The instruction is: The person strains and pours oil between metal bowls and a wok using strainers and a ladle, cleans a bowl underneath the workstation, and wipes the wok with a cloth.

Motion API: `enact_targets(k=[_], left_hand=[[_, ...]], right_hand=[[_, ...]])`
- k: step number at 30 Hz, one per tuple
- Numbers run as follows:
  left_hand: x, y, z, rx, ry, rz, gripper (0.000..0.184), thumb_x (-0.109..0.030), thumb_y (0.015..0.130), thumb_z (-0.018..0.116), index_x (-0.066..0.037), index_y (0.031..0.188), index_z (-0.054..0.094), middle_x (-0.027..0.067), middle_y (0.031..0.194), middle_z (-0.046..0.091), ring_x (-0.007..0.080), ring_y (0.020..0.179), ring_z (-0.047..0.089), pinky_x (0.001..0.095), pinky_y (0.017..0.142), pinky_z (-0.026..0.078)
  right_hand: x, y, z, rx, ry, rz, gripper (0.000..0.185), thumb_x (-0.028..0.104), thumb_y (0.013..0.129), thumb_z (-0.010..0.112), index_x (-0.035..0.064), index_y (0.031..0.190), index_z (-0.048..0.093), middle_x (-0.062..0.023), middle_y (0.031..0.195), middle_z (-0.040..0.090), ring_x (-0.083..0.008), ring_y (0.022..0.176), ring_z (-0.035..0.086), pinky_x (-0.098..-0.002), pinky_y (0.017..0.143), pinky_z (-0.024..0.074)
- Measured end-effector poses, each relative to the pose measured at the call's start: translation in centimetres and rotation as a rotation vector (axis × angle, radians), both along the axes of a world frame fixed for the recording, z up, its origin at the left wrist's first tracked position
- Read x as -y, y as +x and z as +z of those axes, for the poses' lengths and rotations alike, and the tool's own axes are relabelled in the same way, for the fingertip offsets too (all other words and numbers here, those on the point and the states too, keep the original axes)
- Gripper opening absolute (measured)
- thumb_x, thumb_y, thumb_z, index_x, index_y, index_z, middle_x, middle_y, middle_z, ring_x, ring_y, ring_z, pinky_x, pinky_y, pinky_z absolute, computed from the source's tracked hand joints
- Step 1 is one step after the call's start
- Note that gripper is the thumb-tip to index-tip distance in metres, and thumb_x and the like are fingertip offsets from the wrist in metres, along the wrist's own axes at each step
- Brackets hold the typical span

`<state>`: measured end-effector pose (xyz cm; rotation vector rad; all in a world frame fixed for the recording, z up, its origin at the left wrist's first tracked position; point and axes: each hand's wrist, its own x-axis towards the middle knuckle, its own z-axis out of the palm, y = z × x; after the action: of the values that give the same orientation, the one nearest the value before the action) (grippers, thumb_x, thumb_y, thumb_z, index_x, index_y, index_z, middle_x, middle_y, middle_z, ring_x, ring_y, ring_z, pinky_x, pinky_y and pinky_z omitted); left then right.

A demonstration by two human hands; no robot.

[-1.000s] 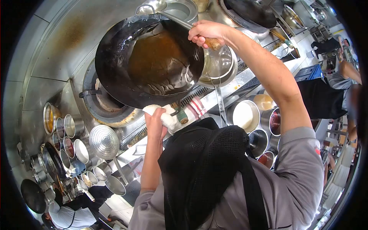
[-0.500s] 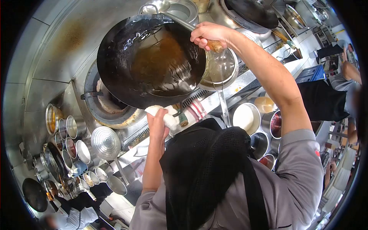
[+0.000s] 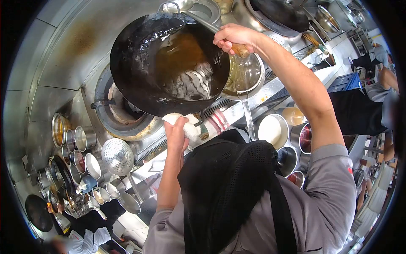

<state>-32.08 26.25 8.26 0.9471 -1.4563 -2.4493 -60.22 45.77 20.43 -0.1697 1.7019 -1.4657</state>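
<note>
The left hand (image 3: 175, 133) clutches a cloth (image 3: 191, 130) at the near edge of the wok (image 3: 127, 80), the right hand (image 3: 234, 39) grips a wooden-handled utensil (image 3: 205, 23), and the pooled liquid (image 3: 182, 59) looks smaller, suggesting pouring advances.

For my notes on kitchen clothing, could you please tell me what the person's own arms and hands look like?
The left hand and right hand are ungloved. Short grey sleeves leave the forearms uncovered; the right sleeve bears a small red marking.
</note>
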Motion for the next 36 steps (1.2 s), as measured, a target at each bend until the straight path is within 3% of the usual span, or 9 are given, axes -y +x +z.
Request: enact_targets(k=[3, 6, 12, 15, 18, 22, 36], left_hand=[[-0.2, -0.2, 0.3, -0.007, -0.004, -0.003, 0.02, 0.001, 0.077, 0.061, -0.004, 0.096, 0.057, 0.0045, 0.084, 0.059, 0.0171, 0.073, 0.061, 0.0315, 0.064, 0.051], [0.2, -0.4, -0.1, 0.015, 0.005, -0.057, 0.041, 0.002, 0.077, 0.059, -0.004, 0.116, 0.048, 0.0074, 0.099, 0.057, 0.0187, 0.086, 0.06, 0.0325, 0.076, 0.052], [-0.4, -1.0, 0.1, -0.071, 0.03, -0.044, 0.044, 0.005, 0.075, 0.059, -0.004, 0.117, 0.048, 0.0071, 0.099, 0.057, 0.0182, 0.087, 0.06, 0.032, 0.077, 0.052], [-0.7, -1.1, -0.3, -0.082, -0.006, -0.013, 0.027, 0.001, 0.078, 0.061, -0.007, 0.103, 0.054, 0.0029, 0.087, 0.057, 0.0153, 0.074, 0.059, 0.0302, 0.064, 0.05], [-0.8, -1.3, -0.4, -0.101, -0.013, -0.032, 0.027, 0.001, 0.079, 0.062, -0.008, 0.103, 0.054, 0.0027, 0.086, 0.057, 0.0149, 0.074, 0.059, 0.0301, 0.065, 0.05], [-1.1, -1.5, -0.1, -0.061, -0.052, -0.027, 0.029, 0.003, 0.078, 0.061, -0.007, 0.105, 0.054, 0.0032, 0.089, 0.058, 0.0159, 0.077, 0.06, 0.0307, 0.067, 0.05], [-1.5, -2.1, -0.4, -0.131, -0.093, -0.048, 0.029, 0.004, 0.076, 0.06, -0.005, 0.104, 0.055, 0.0039, 0.088, 0.058, 0.0163, 0.075, 0.061, 0.0313, 0.066, 0.051]], right_hand=[[-0.2, 0.1, 0.3, -0.019, -0.014, -0.001, 0.021, 0.007, 0.089, 0.058, 0.0076, 0.069, 0.053, 0.0019, 0.063, 0.052, -0.0045, 0.051, 0.049, -0.0232, 0.045, 0.0409], [-0.5, -0.1, 0.3, -0.018, -0.025, 0.013, 0.019, 0.007, 0.089, 0.058, 0.0072, 0.07, 0.054, 0.0018, 0.063, 0.053, -0.0044, 0.051, 0.049, -0.0228, 0.045, 0.0411], [-0.7, -0.2, 0.1, -0.011, -0.028, -0.035, 0.014, 0.008, 0.089, 0.06, 0.0065, 0.078, 0.051, 0.0016, 0.062, 0.051, -0.0043, 0.047, 0.045, -0.0232, 0.042, 0.0378], [-0.9, -0.2, 0.1, 0.005, -0.013, -0.06, 0.014, 0.008, 0.089, 0.06, 0.0063, 0.079, 0.051, 0.0015, 0.063, 0.052, -0.0039, 0.048, 0.045, -0.0229, 0.042, 0.0374], [-1.4, -0.4, -0.3, 0.019, -0.047, -0.036, 0.016, 0.007, 0.09, 0.059, 0.0082, 0.074, 0.055, 0.0037, 0.063, 0.054, -0.0029, 0.052, 0.05, -0.0218, 0.046, 0.0425], [-1.3, 0.1, -0.3, 0.002, -0.025, -0.074, 0.012, 0.008, 0.089, 0.06, 0.0049, 0.08, 0.053, 0.0017, 0.063, 0.052, -0.0034, 0.048, 0.045, -0.0223, 0.043, 0.0382], [-2.3, 0.5, 0.3, 0.011, -0.061, -0.107, 0.02, 0.008, 0.09, 0.059, 0.0073, 0.072, 0.051, 0.0024, 0.06, 0.049, -0.0037, 0.047, 0.044, -0.0224, 0.042, 0.0389]])
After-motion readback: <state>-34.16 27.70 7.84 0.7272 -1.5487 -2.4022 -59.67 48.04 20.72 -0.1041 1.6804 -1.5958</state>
